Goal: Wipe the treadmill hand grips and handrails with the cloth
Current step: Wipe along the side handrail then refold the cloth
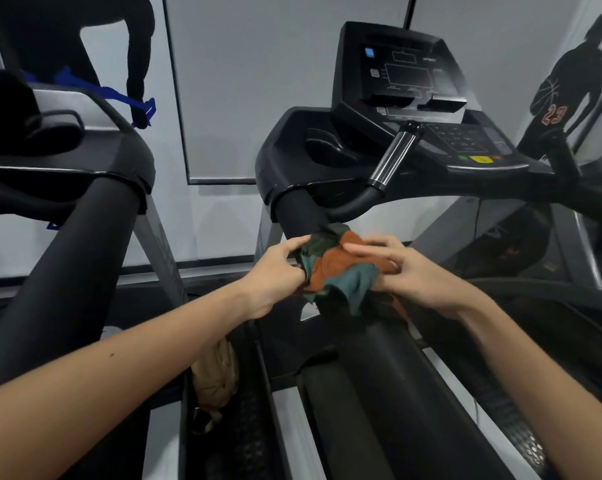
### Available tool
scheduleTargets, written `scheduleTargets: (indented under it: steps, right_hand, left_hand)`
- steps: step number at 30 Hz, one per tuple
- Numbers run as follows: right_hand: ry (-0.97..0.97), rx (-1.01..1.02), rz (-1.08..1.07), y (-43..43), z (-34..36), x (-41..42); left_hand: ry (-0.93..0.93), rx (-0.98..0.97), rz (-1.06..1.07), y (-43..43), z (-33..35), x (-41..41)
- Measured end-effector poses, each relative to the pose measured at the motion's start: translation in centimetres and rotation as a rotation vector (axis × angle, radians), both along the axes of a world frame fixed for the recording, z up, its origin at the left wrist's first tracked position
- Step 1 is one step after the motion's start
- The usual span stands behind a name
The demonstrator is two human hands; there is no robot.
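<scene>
"23" on wall silhouette's jersey (554,114), console lettering unreadable

Pretty dim, flat indoor light, cool and greyish. Soft highlights are picked up along the chrome hand grip (394,157), and a hazy glare is spread over the right side of the console (406,74). The right hand (420,278) and cloth (334,268) are smeared by motion blur. Straight lines are bent near the edges by the wide lens.
</scene>
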State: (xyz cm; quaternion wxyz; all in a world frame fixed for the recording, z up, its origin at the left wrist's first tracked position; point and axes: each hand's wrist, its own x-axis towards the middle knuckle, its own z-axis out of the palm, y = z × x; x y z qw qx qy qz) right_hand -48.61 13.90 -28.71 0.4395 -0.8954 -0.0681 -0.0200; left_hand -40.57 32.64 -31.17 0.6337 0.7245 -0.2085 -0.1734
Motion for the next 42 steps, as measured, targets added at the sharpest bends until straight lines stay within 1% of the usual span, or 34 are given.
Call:
scheduleTargets:
  steps: [1,4,7,8,9,11,12,14,15,18,20,23,25,29,34,36,39,42]
  right_hand:
    - [-0.034,-0.002,-0.027,0.3,0.0,1.1]
    - [-0.106,0.079,-0.152,1.5,0.3,3.5]
    - [-0.153,0.065,-0.275,1.4,-0.2,3.9]
    - [-0.161,0.054,-0.285,0.9,-0.4,3.3]
    - [-0.154,0.044,-0.26,0.3,-0.6,2.5]
    - [-0.07,0.073,-0.136,-1.0,-1.2,0.6]
    - [-0.009,0.14,-0.081,-1.5,-1.4,-0.4]
    - [0.123,0.387,0.014,-2.0,-1.6,-1.8]
    - [0.17,0.471,0.071,-2.4,-1.8,-2.0]
    - [0.261,0.576,0.166,-2.4,-2.2,-2.0]
    - [0.237,0.541,0.177,-1.7,-2.1,-1.7]
    - [0.098,0.29,0.122,-0.4,-1.5,0.9]
    - [0.032,0.165,0.108,0.6,-0.8,3.3]
    - [0.009,0.101,0.05,1.1,-0.1,5.7]
    - [-0.104,0.147,-0.009,-0.4,-1.1,2.6]
    - [-0.148,0.101,0.02,-0.8,-0.9,0.7]
    - [-0.122,-0.012,0.127,-0.8,-0.1,-1.7]
    - [-0.15,-0.039,0.11,-0.4,0.2,-1.3]
  left_hand:
    - [0.029,-0.013,-0.008,0.0,0.0,0.1]
    - [0.113,-0.033,-0.008,0.1,0.1,0.1]
    - [0.12,-0.027,-0.01,0.0,0.2,0.0]
    - [0.119,-0.017,-0.009,0.0,0.3,-0.2]
    - [0.118,-0.013,-0.004,-0.1,0.3,-0.2]
    - [0.132,-0.015,0.013,-0.2,0.2,-0.1]
    - [0.139,-0.02,0.018,-0.2,0.2,-0.1]
    - [0.149,-0.028,0.028,-0.4,0.1,-0.2]
    - [0.157,-0.036,0.031,-0.5,0.0,-0.1]
    - [0.17,-0.051,0.039,-0.7,-0.4,-0.2]
    - [0.162,-0.048,0.049,-0.8,-0.6,-0.2]
    - [0.14,-0.026,0.023,-0.6,-0.5,-0.5]
    - [0.097,0.013,-0.012,-0.3,-0.5,-0.9]
    - [0.06,0.051,-0.029,-0.1,-0.4,-1.3]
    - [0.075,0.047,-0.012,-0.2,-0.2,-1.4]
    - [0.071,0.036,-0.013,-0.2,-0.1,-1.5]
    - [0.071,0.031,0.004,-0.2,-0.1,-1.5]
    - [0.066,0.035,-0.019,-0.2,-0.3,-1.3]
